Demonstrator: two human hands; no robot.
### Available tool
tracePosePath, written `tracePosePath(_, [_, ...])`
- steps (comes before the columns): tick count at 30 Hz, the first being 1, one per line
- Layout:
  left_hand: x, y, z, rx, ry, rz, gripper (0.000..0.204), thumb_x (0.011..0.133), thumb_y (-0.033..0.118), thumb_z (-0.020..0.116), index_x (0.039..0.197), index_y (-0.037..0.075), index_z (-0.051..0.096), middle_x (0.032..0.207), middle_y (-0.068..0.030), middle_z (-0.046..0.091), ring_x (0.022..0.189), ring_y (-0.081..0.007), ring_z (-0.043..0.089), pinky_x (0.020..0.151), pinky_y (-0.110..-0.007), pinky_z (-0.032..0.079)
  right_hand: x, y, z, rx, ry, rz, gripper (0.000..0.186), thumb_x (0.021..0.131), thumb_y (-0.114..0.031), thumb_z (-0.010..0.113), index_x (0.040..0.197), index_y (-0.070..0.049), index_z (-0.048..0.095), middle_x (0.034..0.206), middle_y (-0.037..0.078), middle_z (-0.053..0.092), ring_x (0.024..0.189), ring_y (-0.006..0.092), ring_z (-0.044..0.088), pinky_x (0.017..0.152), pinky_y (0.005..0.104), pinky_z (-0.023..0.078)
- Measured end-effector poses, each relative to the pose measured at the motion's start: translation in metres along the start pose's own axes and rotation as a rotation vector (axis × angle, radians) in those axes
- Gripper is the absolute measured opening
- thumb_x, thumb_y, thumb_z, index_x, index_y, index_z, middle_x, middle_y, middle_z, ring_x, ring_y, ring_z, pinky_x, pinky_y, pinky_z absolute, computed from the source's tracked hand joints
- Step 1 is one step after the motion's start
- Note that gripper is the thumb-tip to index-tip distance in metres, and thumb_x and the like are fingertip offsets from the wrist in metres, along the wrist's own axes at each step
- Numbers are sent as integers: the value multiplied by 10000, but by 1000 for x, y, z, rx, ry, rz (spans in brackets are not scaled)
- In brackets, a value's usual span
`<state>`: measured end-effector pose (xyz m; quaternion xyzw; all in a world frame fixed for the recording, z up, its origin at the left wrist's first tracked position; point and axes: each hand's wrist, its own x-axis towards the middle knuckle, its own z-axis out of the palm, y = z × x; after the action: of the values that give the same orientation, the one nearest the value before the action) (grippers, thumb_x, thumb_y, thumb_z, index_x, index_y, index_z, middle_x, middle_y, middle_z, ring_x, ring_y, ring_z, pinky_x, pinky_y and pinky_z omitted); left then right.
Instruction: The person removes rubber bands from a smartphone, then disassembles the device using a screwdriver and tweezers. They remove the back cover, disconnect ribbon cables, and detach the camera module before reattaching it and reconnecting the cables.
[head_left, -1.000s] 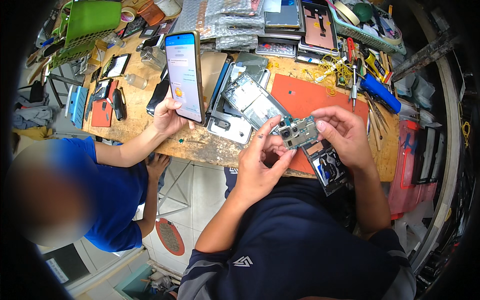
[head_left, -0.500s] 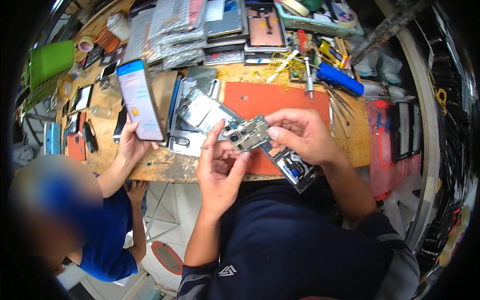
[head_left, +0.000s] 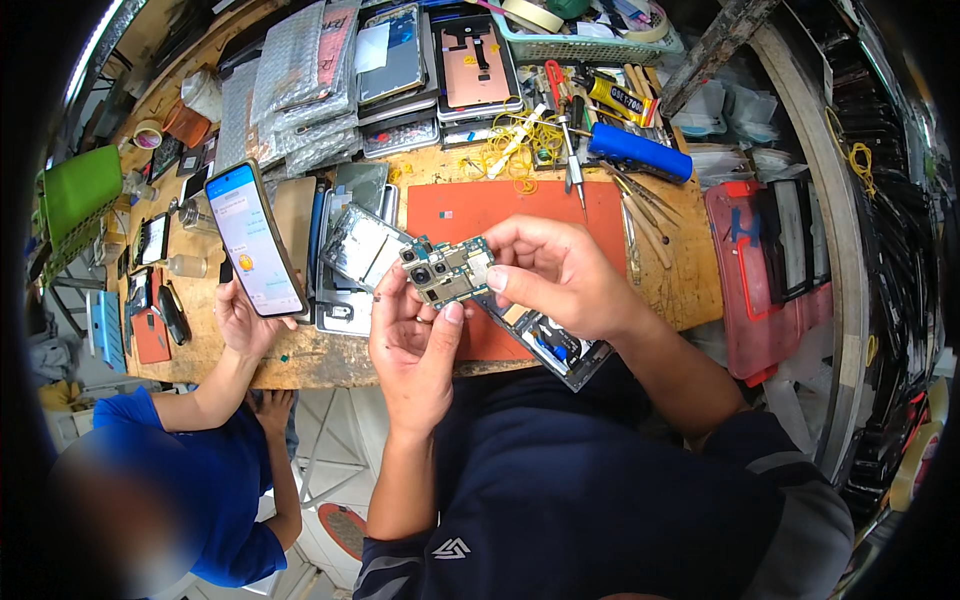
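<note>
A phone circuit board (head_left: pixel 462 268) with round camera modules at its left end is held up between my two hands. My left hand (head_left: pixel 412 350) pinches its lower edge with the thumb, the other fingers behind and beside it. My right hand (head_left: pixel 560 275) grips the board's right end between thumb and fingers. Below the board, an opened phone body (head_left: pixel 560 345) with bare inner parts slants past the bench's front edge; its upper end is hidden, and I cannot tell what supports it. An orange mat (head_left: pixel 540 200) lies underneath.
Left of my hands are phone shells (head_left: pixel 345 315) and a silvery opened phone (head_left: pixel 362 245). A person in blue holds a lit phone (head_left: pixel 255 240). Bubble-wrapped packs (head_left: pixel 300 80) and tablets (head_left: pixel 475 60) stand behind. Tweezers (head_left: pixel 655 195) and a blue cylinder (head_left: pixel 640 152) lie right.
My view has swung a little, so the bench appears farther left. The circuit board shows its face more fully. Both hands keep their hold on it.
</note>
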<state>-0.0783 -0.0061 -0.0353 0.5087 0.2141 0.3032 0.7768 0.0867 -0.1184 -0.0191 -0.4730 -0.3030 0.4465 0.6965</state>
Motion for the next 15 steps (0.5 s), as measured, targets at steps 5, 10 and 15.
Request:
tracePosePath(5, [6,1,4,119,4,9,739,988,-27,709,1603,-28,298,1371,-158,608,1240,-210,640,1027,-320,545,-2,-4,7,-810,220,-627,242,857,50,760,1092,50,700,927,135,686,779,222,685,679,330,556])
tracePosePath(10, [7,-4,22,-119,-52,133,990,891,62,851,1659,-5,230,1563,-190,480,1367,-265,558,1132,-408,490,-1,7,16,-1097,286,-1062,321,767,22,798,1080,65,742,979,139,688,819,267,691,648,358,583])
tracePosePath(15, [13,-3,12,-84,-67,142,1047,845,154,917,1647,-8,263,1635,-222,423,1413,-285,526,1175,-440,457,-12,11,16,-1130,213,-1093,387,758,54,837,1135,37,753,1082,142,686,901,279,709,695,349,599])
